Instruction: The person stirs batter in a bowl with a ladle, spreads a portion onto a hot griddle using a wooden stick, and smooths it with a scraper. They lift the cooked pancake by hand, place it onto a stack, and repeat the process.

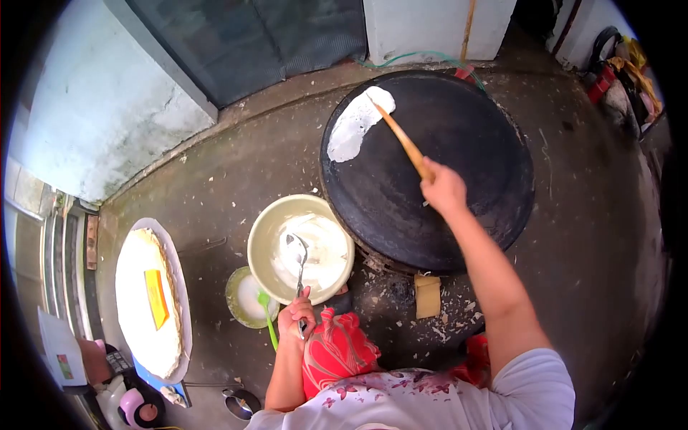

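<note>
My right hand grips the handle of a wooden batter spreader over a large round black griddle. The spreader's far end rests in a strip of white batter along the griddle's upper left edge. Closed around the handle of a metal ladle, my left hand is at the near rim of a cream basin. The ladle's bowl lies over white batter inside the basin. Left of the basin stands a small green bowl of white stuff, with a green spoon leaning on it.
At left a tall pile of pale round flatbreads bears an orange and yellow packet. Crumbs and a cardboard piece lie near the griddle's front. Walls and a dark door bound the far side. A green hose runs behind the griddle.
</note>
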Demonstrator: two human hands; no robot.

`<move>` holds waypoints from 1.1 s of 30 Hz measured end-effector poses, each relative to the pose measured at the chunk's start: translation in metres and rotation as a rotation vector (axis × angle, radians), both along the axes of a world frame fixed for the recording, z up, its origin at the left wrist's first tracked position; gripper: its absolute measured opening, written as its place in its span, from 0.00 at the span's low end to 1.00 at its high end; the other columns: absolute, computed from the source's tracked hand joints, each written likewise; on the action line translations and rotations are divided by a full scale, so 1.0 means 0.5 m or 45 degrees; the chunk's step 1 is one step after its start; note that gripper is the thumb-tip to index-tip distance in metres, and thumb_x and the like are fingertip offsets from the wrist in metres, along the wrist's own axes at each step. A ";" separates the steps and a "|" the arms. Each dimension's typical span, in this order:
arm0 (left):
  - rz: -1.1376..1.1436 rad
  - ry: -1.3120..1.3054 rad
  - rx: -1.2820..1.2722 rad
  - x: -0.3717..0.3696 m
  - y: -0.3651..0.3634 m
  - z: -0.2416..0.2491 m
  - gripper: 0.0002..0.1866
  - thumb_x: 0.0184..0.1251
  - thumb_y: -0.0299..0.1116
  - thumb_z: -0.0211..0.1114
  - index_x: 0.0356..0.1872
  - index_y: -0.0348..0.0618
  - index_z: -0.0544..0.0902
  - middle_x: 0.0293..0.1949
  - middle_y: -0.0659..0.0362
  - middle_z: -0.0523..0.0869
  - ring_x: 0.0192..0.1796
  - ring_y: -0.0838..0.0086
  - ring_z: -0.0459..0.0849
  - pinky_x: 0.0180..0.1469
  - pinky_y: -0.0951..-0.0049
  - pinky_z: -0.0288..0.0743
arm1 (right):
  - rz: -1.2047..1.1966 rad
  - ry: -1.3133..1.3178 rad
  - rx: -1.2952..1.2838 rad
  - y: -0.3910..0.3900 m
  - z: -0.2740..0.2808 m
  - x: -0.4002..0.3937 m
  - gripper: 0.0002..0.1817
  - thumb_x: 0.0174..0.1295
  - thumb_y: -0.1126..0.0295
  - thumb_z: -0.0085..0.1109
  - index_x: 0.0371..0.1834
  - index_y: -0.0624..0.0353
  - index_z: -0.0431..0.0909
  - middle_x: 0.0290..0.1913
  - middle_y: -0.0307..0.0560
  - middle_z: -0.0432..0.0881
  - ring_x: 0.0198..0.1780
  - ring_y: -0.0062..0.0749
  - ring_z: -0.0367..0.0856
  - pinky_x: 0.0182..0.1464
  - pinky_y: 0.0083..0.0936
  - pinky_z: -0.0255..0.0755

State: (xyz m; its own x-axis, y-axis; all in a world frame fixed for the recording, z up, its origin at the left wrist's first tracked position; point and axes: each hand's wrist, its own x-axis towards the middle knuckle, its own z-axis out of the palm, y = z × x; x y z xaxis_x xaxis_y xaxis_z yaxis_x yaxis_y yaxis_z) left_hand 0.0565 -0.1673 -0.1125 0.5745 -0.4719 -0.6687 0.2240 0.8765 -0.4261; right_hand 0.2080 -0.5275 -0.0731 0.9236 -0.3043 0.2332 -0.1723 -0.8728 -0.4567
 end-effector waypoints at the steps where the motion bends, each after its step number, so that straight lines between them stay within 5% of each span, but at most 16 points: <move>1: -0.008 -0.009 -0.007 0.002 0.001 -0.003 0.16 0.65 0.28 0.40 0.45 0.26 0.71 0.19 0.62 0.69 0.16 0.81 0.66 0.14 0.82 0.61 | 0.005 -0.081 0.214 0.020 -0.021 -0.016 0.22 0.47 0.70 0.55 0.50 0.47 0.75 0.32 0.48 0.76 0.36 0.40 0.78 0.40 0.33 0.73; 3: -0.004 -0.032 0.009 0.002 0.001 -0.012 0.16 0.65 0.28 0.40 0.45 0.26 0.71 0.19 0.62 0.69 0.15 0.81 0.66 0.14 0.83 0.62 | 0.227 0.101 0.009 0.059 0.047 -0.060 0.22 0.46 0.71 0.54 0.49 0.47 0.76 0.32 0.47 0.75 0.34 0.40 0.78 0.39 0.33 0.73; 6: -0.014 0.017 0.012 -0.001 0.003 -0.020 0.16 0.65 0.28 0.39 0.45 0.26 0.71 0.19 0.62 0.69 0.15 0.81 0.65 0.14 0.82 0.62 | -0.012 -0.026 -0.448 -0.040 -0.020 0.012 0.22 0.46 0.71 0.54 0.49 0.48 0.74 0.29 0.45 0.74 0.30 0.41 0.77 0.30 0.35 0.73; 11: -0.021 0.027 0.018 0.005 0.009 -0.022 0.16 0.65 0.28 0.40 0.45 0.26 0.71 0.19 0.63 0.69 0.16 0.81 0.66 0.15 0.82 0.62 | -0.037 -0.027 0.289 0.011 0.000 0.004 0.21 0.47 0.70 0.52 0.48 0.47 0.76 0.37 0.48 0.78 0.39 0.42 0.78 0.43 0.36 0.72; 12: -0.023 0.011 0.029 0.005 0.008 -0.024 0.16 0.65 0.28 0.40 0.45 0.26 0.71 0.19 0.63 0.70 0.16 0.81 0.66 0.15 0.82 0.62 | 0.134 -0.197 0.100 0.051 0.007 -0.018 0.22 0.45 0.71 0.52 0.48 0.48 0.76 0.36 0.48 0.78 0.40 0.44 0.78 0.45 0.36 0.72; 13: -0.024 -0.003 0.044 0.006 0.006 -0.027 0.16 0.65 0.28 0.40 0.44 0.26 0.71 0.20 0.63 0.70 0.16 0.81 0.66 0.15 0.83 0.62 | 0.252 0.035 -0.038 0.079 0.028 -0.029 0.24 0.45 0.72 0.52 0.50 0.52 0.72 0.35 0.48 0.77 0.37 0.45 0.79 0.41 0.37 0.73; 16: -0.048 0.001 0.059 0.002 0.006 -0.030 0.16 0.65 0.28 0.40 0.44 0.26 0.71 0.20 0.63 0.70 0.16 0.81 0.66 0.15 0.83 0.62 | 0.087 0.159 -0.534 0.013 0.016 0.040 0.25 0.46 0.72 0.53 0.52 0.52 0.65 0.33 0.49 0.75 0.31 0.43 0.78 0.32 0.36 0.74; 22: -0.059 -0.004 0.064 0.005 0.013 -0.031 0.16 0.65 0.28 0.40 0.44 0.26 0.71 0.19 0.63 0.69 0.16 0.81 0.65 0.15 0.83 0.62 | -0.111 0.038 0.221 0.012 -0.013 0.009 0.24 0.45 0.69 0.52 0.51 0.51 0.73 0.42 0.53 0.77 0.43 0.45 0.77 0.48 0.37 0.70; 23: -0.050 -0.030 0.062 0.007 0.010 -0.033 0.16 0.65 0.28 0.40 0.44 0.26 0.71 0.19 0.63 0.69 0.16 0.81 0.65 0.15 0.83 0.62 | 0.101 -0.039 0.021 0.030 -0.010 -0.014 0.25 0.44 0.69 0.54 0.52 0.50 0.72 0.38 0.53 0.77 0.41 0.45 0.78 0.44 0.38 0.72; 26: -0.082 0.001 0.097 0.007 0.009 -0.035 0.16 0.65 0.29 0.40 0.43 0.25 0.71 0.19 0.63 0.69 0.16 0.81 0.66 0.15 0.83 0.63 | -0.078 0.127 -0.433 -0.046 -0.013 0.028 0.29 0.44 0.71 0.56 0.56 0.47 0.67 0.32 0.48 0.75 0.35 0.43 0.78 0.36 0.36 0.73; 31: -0.099 0.019 0.061 0.013 0.014 -0.032 0.16 0.65 0.29 0.40 0.43 0.24 0.71 0.19 0.63 0.68 0.16 0.80 0.66 0.15 0.82 0.63 | -0.307 0.162 0.159 -0.049 0.003 0.037 0.29 0.45 0.69 0.53 0.57 0.46 0.69 0.42 0.51 0.78 0.42 0.43 0.78 0.43 0.35 0.72; 33: -0.084 0.027 0.130 0.013 0.012 -0.036 0.16 0.65 0.29 0.41 0.42 0.24 0.72 0.19 0.62 0.69 0.16 0.80 0.66 0.15 0.82 0.63 | -0.067 0.021 0.052 0.017 0.014 0.013 0.27 0.47 0.68 0.51 0.56 0.51 0.69 0.43 0.52 0.77 0.41 0.46 0.79 0.44 0.37 0.72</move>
